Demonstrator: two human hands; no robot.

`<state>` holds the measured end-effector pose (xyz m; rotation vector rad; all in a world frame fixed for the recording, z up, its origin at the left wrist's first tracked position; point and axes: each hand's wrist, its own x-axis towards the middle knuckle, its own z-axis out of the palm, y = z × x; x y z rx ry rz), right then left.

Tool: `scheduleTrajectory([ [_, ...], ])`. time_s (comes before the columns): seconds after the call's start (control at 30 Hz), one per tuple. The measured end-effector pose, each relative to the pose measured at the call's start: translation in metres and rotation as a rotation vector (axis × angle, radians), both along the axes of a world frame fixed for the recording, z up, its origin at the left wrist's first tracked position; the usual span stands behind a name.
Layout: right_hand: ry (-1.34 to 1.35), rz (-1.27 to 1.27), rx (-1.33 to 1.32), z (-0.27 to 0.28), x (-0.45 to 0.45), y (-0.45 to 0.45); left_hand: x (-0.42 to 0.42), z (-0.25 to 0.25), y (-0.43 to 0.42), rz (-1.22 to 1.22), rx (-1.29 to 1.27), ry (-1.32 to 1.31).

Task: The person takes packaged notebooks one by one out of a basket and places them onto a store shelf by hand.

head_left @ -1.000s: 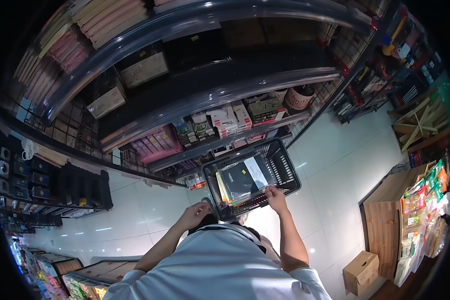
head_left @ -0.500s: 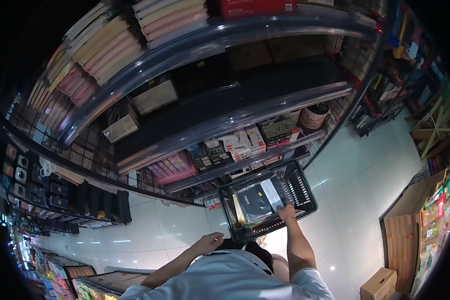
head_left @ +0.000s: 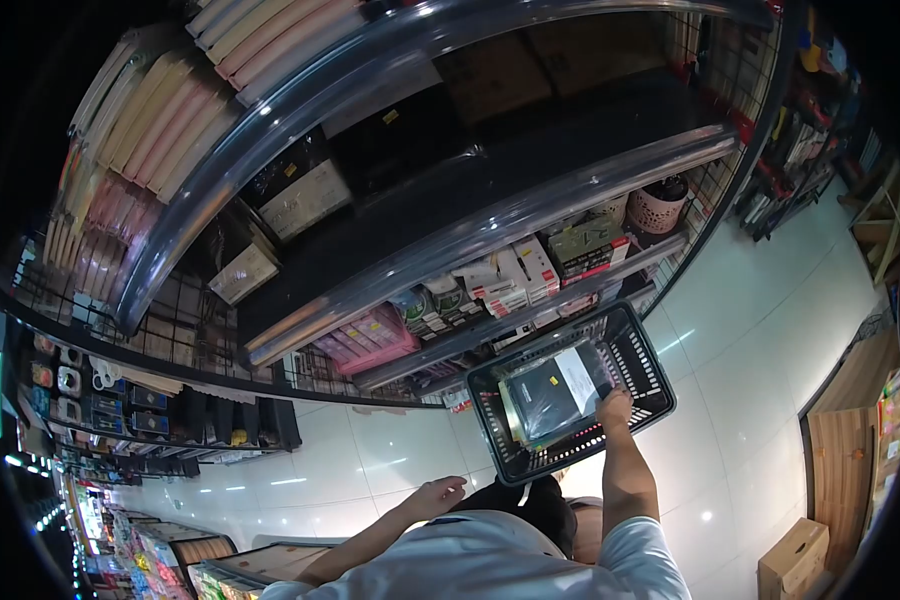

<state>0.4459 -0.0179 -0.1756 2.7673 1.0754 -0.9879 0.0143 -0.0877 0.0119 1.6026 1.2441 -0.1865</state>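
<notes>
A dark plastic shopping basket [head_left: 660, 375] with slotted walls hangs before me, over the floor beside the lower shelf. Closed at the basket's right near side, my right hand [head_left: 618, 407] grips what appears to be its handle, which is mostly hidden by the fingers. Inside lies a black packet [head_left: 548, 402] in clear, shiny wrapping, with a white paper or label [head_left: 576, 372] on its upper right. My left hand [head_left: 440, 495] is held near my waist, left of the basket, with loosely bent fingers and nothing visible in it.
A dark shelf unit [head_left: 490, 225] carries stacked notebooks or pads [head_left: 160, 125], black-and-white boxes [head_left: 305, 200], pink packs [head_left: 370, 338] and a pink pierced pot [head_left: 657, 207]. At right stand a wooden cabinet [head_left: 838, 455] and a cardboard box [head_left: 795, 555]. Pale tiles [head_left: 730, 420] cover the floor.
The basket and my right hand have shifted right and slightly up in view. My left hand also appears farther right and a little lower. The shelves look nearer as the view has shifted.
</notes>
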Motion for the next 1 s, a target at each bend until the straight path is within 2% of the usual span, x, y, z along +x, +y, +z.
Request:
scheduleTrajectory([
  [0.07, 0.001, -0.013, -0.03, 0.004, 0.001, -0.001, 0.002, 0.0, -0.001, 0.023, -0.034, -0.014],
  [0.17, 0.148, -0.045, -0.045, -0.005, 0.002, -0.011, 0.002, -0.004, 0.001, 0.017, -0.044, -0.045],
  [0.3, 0.128, 0.033, -0.048, -0.021, -0.006, -0.023, 0.012, 0.006, 0.006, -0.015, -0.045, -0.025],
  [0.33, 0.213, -0.018, -0.052, -0.017, -0.006, -0.025, 0.012, 0.004, 0.007, -0.022, -0.039, -0.027],
  [0.4, 0.263, -0.064, 0.062, -0.008, -0.007, -0.028, 0.013, 0.002, 0.006, -0.026, -0.023, -0.037],
  [0.5, 0.418, -0.256, 0.312, -0.049, -0.002, -0.043, 0.018, -0.004, 0.005, -0.023, 0.017, -0.057],
  [0.57, 0.703, -0.531, 0.449, -0.001, -0.013, -0.043, 0.02, -0.011, 0.006, -0.036, 0.04, -0.064],
  [0.63, 0.762, -0.543, 0.661, 0.005, -0.021, -0.044, 0.029, -0.007, 0.009, -0.023, 0.018, -0.054],
  [0.67, 0.797, -0.444, 0.731, -0.001, -0.022, -0.042, 0.034, -0.002, 0.01, -0.032, 0.028, -0.062],
  [0.7, 0.871, -0.421, 0.738, 0.02, -0.024, -0.04, 0.039, 0.001, 0.012, -0.04, 0.043, -0.069],
  [0.77, 0.727, -0.269, 0.834, 0.042, -0.026, -0.037, 0.047, 0.005, 0.015, -0.039, 0.046, -0.086],
  [0.9, 0.657, -0.152, 0.825, 0.164, -0.029, -0.036, 0.058, 0.003, 0.018, -0.008, 0.076, -0.145],
  [0.93, 0.525, -0.07, 0.838, 0.177, -0.025, -0.037, 0.062, 0.005, 0.019, 0.015, 0.065, -0.163],
  [1.0, 0.57, -0.109, 0.855, 0.215, -0.014, -0.041, 0.069, 0.008, 0.026, 0.064, 0.048, -0.203],
])
